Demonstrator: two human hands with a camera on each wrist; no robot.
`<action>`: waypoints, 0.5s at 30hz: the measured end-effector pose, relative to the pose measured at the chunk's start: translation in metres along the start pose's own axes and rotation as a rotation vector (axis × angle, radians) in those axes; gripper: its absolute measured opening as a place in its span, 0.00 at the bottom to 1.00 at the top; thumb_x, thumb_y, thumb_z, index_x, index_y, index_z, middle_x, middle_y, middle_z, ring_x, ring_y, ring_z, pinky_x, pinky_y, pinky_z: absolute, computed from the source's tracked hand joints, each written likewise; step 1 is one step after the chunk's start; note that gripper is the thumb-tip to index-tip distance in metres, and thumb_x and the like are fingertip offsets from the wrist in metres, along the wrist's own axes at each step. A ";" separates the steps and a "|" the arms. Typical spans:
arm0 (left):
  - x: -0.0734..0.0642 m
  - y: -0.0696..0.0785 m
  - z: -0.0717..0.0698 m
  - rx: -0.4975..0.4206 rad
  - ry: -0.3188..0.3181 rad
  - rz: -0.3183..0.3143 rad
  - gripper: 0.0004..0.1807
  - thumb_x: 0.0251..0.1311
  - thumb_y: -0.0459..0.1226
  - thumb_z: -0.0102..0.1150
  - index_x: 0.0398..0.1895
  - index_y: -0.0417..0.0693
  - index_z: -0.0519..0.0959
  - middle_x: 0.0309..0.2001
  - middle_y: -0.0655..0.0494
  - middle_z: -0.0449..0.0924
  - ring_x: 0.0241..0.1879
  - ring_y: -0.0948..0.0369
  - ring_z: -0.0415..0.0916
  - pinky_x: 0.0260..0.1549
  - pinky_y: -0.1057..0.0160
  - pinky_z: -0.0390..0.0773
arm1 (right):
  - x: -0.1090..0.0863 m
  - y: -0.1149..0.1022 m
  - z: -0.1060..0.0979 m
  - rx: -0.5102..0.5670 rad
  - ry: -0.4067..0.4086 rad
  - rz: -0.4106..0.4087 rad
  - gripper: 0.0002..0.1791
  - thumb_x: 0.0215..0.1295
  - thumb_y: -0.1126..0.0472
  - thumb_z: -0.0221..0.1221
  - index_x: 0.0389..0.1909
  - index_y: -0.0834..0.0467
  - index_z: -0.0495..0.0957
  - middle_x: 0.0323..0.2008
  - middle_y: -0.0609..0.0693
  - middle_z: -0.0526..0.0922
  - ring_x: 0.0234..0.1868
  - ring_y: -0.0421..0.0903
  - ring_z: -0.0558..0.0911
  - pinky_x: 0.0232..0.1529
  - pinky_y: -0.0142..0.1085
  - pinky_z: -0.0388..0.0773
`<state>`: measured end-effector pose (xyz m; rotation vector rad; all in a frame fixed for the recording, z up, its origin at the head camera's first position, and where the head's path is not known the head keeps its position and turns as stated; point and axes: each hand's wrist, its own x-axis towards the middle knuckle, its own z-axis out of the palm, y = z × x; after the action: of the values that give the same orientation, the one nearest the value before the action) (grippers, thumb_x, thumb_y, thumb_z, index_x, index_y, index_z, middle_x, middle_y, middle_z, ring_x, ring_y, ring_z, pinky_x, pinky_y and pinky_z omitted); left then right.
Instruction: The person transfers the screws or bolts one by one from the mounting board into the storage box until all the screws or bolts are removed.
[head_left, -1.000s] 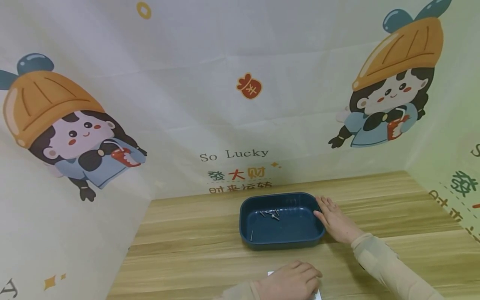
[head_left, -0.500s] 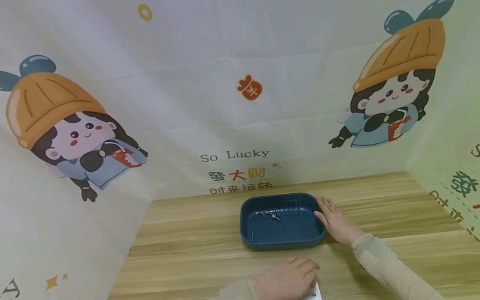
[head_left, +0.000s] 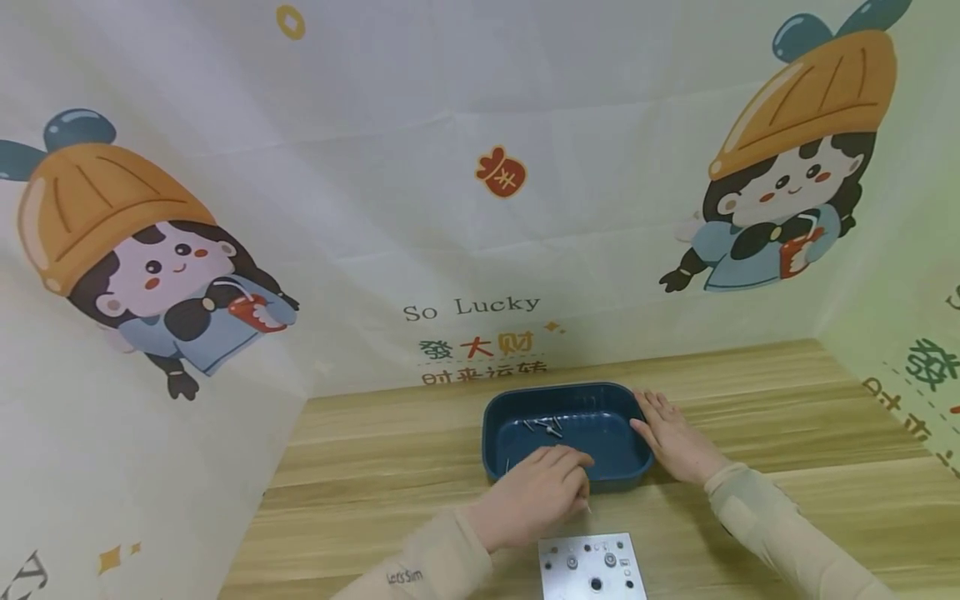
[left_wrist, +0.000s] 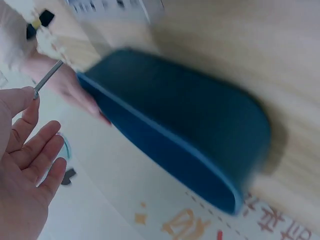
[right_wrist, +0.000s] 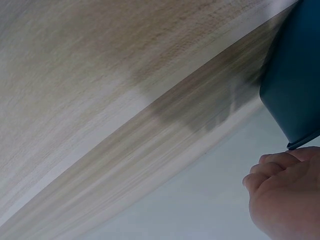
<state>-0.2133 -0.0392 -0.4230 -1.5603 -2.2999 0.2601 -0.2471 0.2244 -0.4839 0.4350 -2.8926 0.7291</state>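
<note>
My left hand [head_left: 534, 497] is over the near rim of a dark blue tray [head_left: 618, 482], palm hidden in the head view. In the left wrist view its thumb and index finger pinch a small threaded metal screw [left_wrist: 49, 78] by one end, the other fingers spread loosely. My right hand [head_left: 678, 442] rests against the tray's right end, fingers straight along the rim. Inside the tray lie several loose screws [head_left: 552, 430]. In front of the tray lies a silver metal plate [head_left: 558, 585] with several holes and two round fittings, its near edge cut off by the frame.
The wood-grain table [head_left: 360, 500] carries the tray and plate. A pale printed cloth [head_left: 405, 208] with cartoon figures encloses the table at the back and both sides.
My left hand has lifted off the metal plate and moved forward to the tray's near rim with a screw between its fingers, uncovering the plate. The right hand stays at the tray.
</note>
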 end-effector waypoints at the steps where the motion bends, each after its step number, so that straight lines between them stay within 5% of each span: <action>1: 0.000 -0.006 -0.001 0.000 -0.013 -0.018 0.08 0.72 0.46 0.53 0.43 0.55 0.79 0.59 0.58 0.76 0.62 0.62 0.71 0.63 0.65 0.71 | 0.000 0.000 0.000 -0.002 0.000 0.000 0.31 0.79 0.57 0.44 0.70 0.76 0.55 0.68 0.78 0.58 0.71 0.74 0.56 0.69 0.65 0.55; 15: 0.014 -0.094 -0.003 -0.107 -0.040 -0.159 0.06 0.69 0.40 0.57 0.40 0.49 0.79 0.49 0.53 0.79 0.53 0.56 0.75 0.54 0.58 0.76 | 0.001 0.000 0.000 -0.004 -0.010 -0.005 0.31 0.79 0.56 0.44 0.70 0.77 0.55 0.68 0.78 0.58 0.71 0.74 0.55 0.69 0.65 0.55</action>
<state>-0.2976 -0.0622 -0.3854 -1.4216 -2.4903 0.1306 -0.2487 0.2245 -0.4838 0.4469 -2.9010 0.7219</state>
